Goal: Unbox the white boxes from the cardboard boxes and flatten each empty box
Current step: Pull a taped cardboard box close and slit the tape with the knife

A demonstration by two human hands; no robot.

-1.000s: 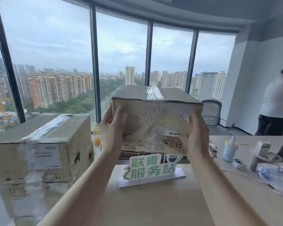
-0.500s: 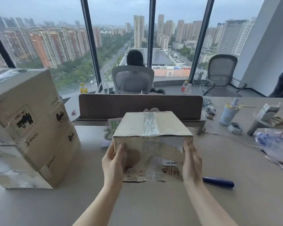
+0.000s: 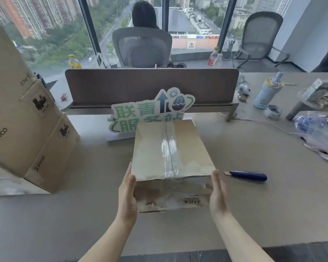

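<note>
Two flat palms bracket the job: the left hand (image 3: 126, 193) and the right hand (image 3: 218, 193) press against opposite near sides of the cardboard box (image 3: 170, 159), fingers straight, nothing curled round it. Between them the box sits on the desk (image 3: 254, 214), flaps closed under a strip of clear tape (image 3: 169, 150) along its top seam. Just beyond the right hand lies a blue utility knife (image 3: 246, 175); behind the box stands a green-lettered sign (image 3: 150, 112), and well off past the left hand a stack of larger cartons (image 3: 27, 129). Cutting too deep along the seam could score whatever white box lies inside, and an unsteadied carton may slide toward the sign.
</note>
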